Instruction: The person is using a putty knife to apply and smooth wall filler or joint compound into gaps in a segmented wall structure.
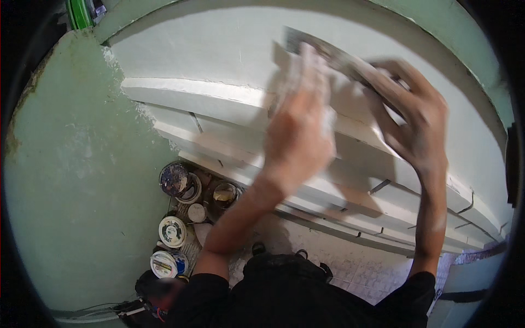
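My right hand (418, 112) is closed round one end of a wide, flat putty blade (347, 64), grey and smeared with pale paste. The blade slants up and left in front of a white wall (219, 41). My left hand (301, 128) is raised beside it, its fingers coated in white and reaching up to the blade's far end. Motion smears those fingers, so their grip is unclear, as is whether they hold anything. Both hands are above white stepped ledges (191, 90) with dark slots in them.
Several paint tubs (173, 232) and a dark-stained bucket (175, 179) stand below on the left, beside a pale green wall (87, 164). Another person (158, 290) is partly visible at lower left, near cables (90, 314). A green object (79, 13) is at upper left.
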Action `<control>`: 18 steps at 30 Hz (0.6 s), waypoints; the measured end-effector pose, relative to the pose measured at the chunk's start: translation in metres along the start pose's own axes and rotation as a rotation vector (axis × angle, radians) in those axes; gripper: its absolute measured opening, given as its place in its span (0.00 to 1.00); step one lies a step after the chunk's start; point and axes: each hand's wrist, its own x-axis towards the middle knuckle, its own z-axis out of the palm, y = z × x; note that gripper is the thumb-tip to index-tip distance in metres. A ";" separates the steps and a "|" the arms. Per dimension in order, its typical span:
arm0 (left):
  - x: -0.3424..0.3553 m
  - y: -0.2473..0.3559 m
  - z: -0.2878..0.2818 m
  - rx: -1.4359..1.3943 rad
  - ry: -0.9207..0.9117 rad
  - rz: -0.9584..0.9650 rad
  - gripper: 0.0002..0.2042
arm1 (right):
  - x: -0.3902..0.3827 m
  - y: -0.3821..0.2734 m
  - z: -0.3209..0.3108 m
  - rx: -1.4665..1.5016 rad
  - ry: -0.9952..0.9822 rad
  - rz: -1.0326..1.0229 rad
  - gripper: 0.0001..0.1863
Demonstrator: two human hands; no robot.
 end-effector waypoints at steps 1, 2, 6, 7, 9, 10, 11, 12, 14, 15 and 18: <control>-0.009 0.020 0.005 -0.026 -0.078 0.022 0.32 | -0.017 0.003 -0.013 -0.027 0.000 -0.016 0.23; -0.019 0.038 0.012 -0.104 -0.094 0.048 0.32 | -0.033 0.003 -0.030 -0.036 -0.031 -0.003 0.24; -0.035 0.078 0.046 -0.247 -0.197 0.113 0.34 | -0.087 0.011 -0.055 -0.117 -0.042 0.087 0.24; -0.034 0.084 0.049 -0.247 -0.200 0.110 0.34 | -0.095 0.014 -0.058 -0.128 -0.036 0.108 0.24; -0.029 0.094 0.050 -0.325 -0.278 0.085 0.34 | -0.102 0.018 -0.060 -0.150 -0.057 0.133 0.23; -0.028 0.095 0.050 -0.320 -0.272 0.087 0.35 | -0.104 0.019 -0.060 -0.175 -0.076 0.156 0.23; -0.027 0.095 0.049 -0.318 -0.274 0.084 0.35 | -0.103 0.020 -0.059 -0.171 -0.077 0.156 0.23; -0.027 0.094 0.049 -0.334 -0.270 0.071 0.35 | -0.103 0.020 -0.057 -0.163 -0.059 0.145 0.22; -0.026 0.089 0.047 -0.349 -0.267 0.054 0.35 | -0.099 0.019 -0.050 -0.151 -0.042 0.133 0.22; -0.025 0.085 0.045 -0.323 -0.245 0.036 0.35 | -0.095 0.019 -0.045 -0.141 -0.038 0.130 0.22; -0.024 0.069 0.034 -0.274 -0.223 0.003 0.35 | -0.081 0.013 -0.028 -0.111 -0.028 0.118 0.22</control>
